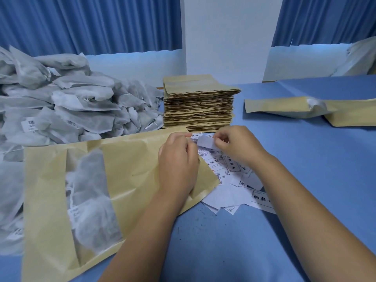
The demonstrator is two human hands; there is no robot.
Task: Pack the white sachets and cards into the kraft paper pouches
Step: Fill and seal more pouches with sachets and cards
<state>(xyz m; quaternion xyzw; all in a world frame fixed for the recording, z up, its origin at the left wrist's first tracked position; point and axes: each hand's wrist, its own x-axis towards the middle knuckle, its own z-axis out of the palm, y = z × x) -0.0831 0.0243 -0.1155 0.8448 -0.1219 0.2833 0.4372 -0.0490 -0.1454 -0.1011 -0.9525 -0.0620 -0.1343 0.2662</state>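
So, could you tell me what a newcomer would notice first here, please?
Probably the big brown pouch lying front left, white sachets showing through its window, with the right hand pinching a card at its mouth beside the left hand. Behind it, a heap of sachets fills the left, and a stack of pouches stands centre.

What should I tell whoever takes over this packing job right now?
Left hand and right hand both pinch one white card at the mouth of the near pouch.
Done: a sachet shows through that pouch's window; two more pouches lie at far right.
Left: slip the card in, then carry on from the sachet pile, loose cards and empty pouch stack.
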